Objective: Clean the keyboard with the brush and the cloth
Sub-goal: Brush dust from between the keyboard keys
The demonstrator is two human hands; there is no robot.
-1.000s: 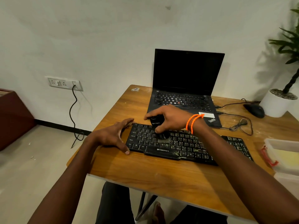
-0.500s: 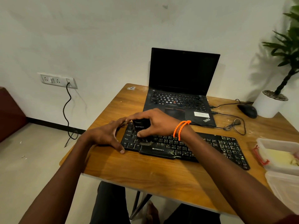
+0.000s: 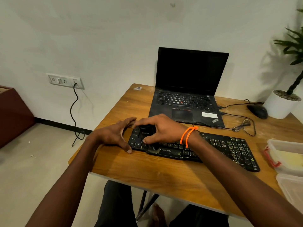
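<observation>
We've got the right hand [image 3: 161, 128] curled round the black brush [image 3: 146, 131], pressing it down on the left end of the keyboard [image 3: 218, 149], bristles hidden under the palm. The left hand [image 3: 114, 136] lies spread at that same left edge, fingers straight, thumb along the front corner, steadying it and holding nothing. The keyboard sits on the table [image 3: 164, 177] just in front of the laptop [image 3: 188, 95], its long axis running left to right and tilting away toward our near right. So nearly all the uncleaned keys lie off to the right of the brush, and they look pale-flecked out there. The right hand is the one that has to travel that way, we reckon, while the left keeps the end pinned. Against a second ago, the brush has slid leftward along the key rows, from nearer the middle out to the edge, close beside the left hand's fingers; the left hand has stayed put. No cloth that we can pick out; a tub [image 3: 285, 153] sits at the right.
</observation>
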